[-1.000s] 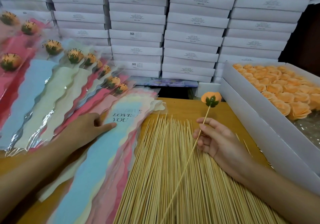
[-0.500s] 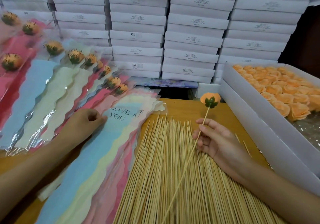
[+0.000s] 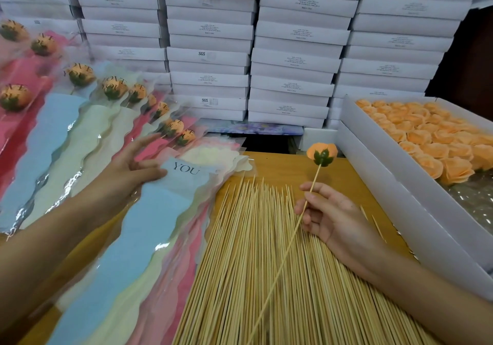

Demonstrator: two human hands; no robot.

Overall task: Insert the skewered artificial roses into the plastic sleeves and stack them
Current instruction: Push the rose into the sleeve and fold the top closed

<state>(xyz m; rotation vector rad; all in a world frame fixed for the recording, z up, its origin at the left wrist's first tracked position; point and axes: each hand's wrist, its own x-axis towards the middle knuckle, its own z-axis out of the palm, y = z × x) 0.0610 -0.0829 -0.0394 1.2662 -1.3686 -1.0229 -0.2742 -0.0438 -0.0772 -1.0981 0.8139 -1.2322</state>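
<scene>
- skewered rose [image 3: 322, 153]: orange head with green calyx at the far end, stick running near-left. It is held in the air over the bare skewers [image 3: 253, 278], and the head is over the table [image 3: 282, 168].
- right grip [image 3: 336, 216]: fingers curled, pinching the stick on its upper part, below the head.
- left grip [image 3: 128, 168]: fingers stretched out and spread. The thumb lies on the left edge of the top sleeve [image 3: 149, 238], nothing clamped.
- top sleeve: blue insert, "YOU" printed at its far end. It sits on the pile of empty sleeves [image 3: 170, 286], just left of the bare skewers.
- filled sleeves [image 3: 66, 120]: fanned out far left, overlapping, one rose in each.
- open box [image 3: 386, 182]: right side of the table, packed with orange rose heads [image 3: 426, 141].
- white boxes [image 3: 213, 51]: stacked in columns along the far side.
</scene>
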